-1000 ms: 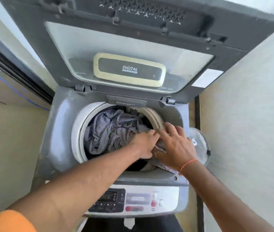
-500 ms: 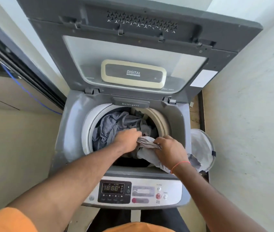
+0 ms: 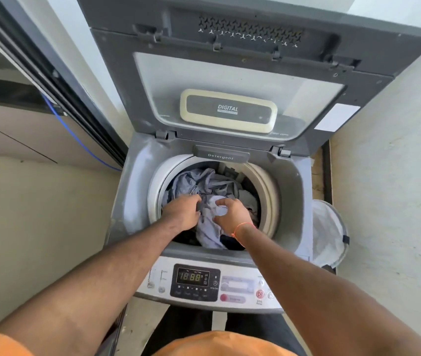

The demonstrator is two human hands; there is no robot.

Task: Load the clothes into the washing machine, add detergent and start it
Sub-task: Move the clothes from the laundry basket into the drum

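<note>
A grey top-loading washing machine stands with its lid raised. Its drum holds a heap of grey-blue clothes. Both hands are down in the drum on a pale grey garment lying at the front of the heap. My left hand grips its left side with curled fingers. My right hand curls its fingers and thumb round a bunched white part of the same garment. A drawer marked Detergent sits shut at the drum's back rim.
The control panel at the front shows a lit display and a red button. A white mesh laundry basket stands on the floor to the machine's right, against a wall. A blue cable runs down beside a dark door frame on the left.
The pale garment hung over the drum's front right rim; both hands have carried it to the middle and pushed it down inside. The camera has pulled back.
</note>
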